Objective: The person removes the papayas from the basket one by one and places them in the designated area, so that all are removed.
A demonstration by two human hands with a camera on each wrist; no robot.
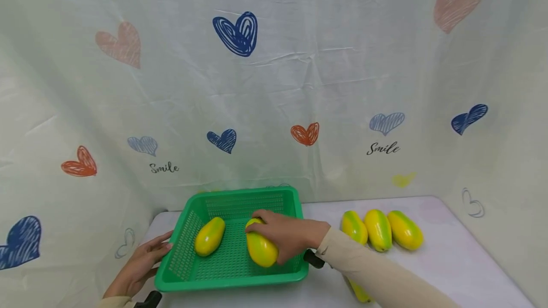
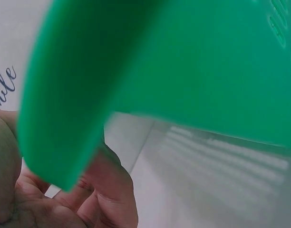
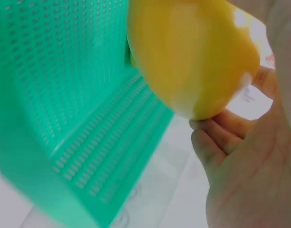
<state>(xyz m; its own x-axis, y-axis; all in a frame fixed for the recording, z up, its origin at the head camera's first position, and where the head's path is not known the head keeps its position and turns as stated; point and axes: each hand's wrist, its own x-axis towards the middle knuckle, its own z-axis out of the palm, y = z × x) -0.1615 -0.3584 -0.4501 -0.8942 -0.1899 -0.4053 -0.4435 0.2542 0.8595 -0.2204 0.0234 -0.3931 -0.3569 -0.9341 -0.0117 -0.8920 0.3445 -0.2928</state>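
In the head view, a green plastic basket (image 1: 231, 282) with perforated walls stands on the table. My right hand (image 1: 288, 234) grips a glossy yellow papaya (image 1: 262, 250) with green streaks, held over the right part of the basket. The right wrist view shows fingers (image 3: 221, 135) against the lower end of this papaya (image 3: 193, 57). A second papaya (image 1: 210, 236) lies in the basket's left half. At the left rim, my left hand (image 1: 143, 263) touches the basket with fairly straight fingers. Its fingers (image 2: 114, 190) are partly hidden by the rim (image 2: 64, 118) in the left wrist view.
Three more papayas (image 1: 378, 230) lie side by side on the pale table (image 1: 458, 260) at the right. Another papaya (image 1: 361, 293) shows partly below the right sleeve (image 1: 368, 270). A white curtain (image 1: 274, 94) printed with hearts hangs behind the table and at its sides.
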